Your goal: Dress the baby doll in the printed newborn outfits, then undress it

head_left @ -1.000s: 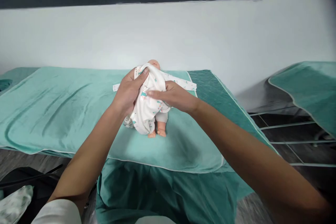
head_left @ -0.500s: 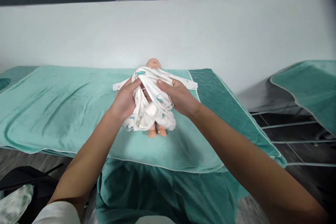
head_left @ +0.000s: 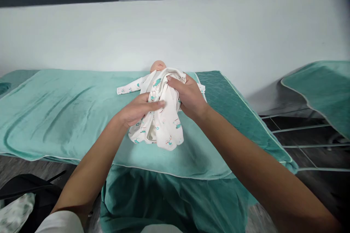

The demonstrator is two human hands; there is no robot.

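Observation:
A baby doll (head_left: pixel 158 66) lies on its back on a teal towel (head_left: pixel 68 109); only its head shows. A white printed baby garment (head_left: pixel 164 127) covers its body and legs. My left hand (head_left: pixel 138 109) pinches the garment's front near the doll's middle. My right hand (head_left: pixel 188 96) grips the bunched cloth up by the doll's chest. One sleeve (head_left: pixel 128 88) of the garment lies flat to the left.
The towel covers a long teal-draped table (head_left: pixel 226 98) against a white wall. A second teal-covered table (head_left: pixel 319 91) stands at the right across a dark floor gap. A black bag (head_left: pixel 30 189) and a patterned cloth (head_left: pixel 13 213) lie at the lower left.
The garment has been drawn down over the doll's legs, so the feet no longer show. My left hand moved lower and my right hand moved up towards the chest.

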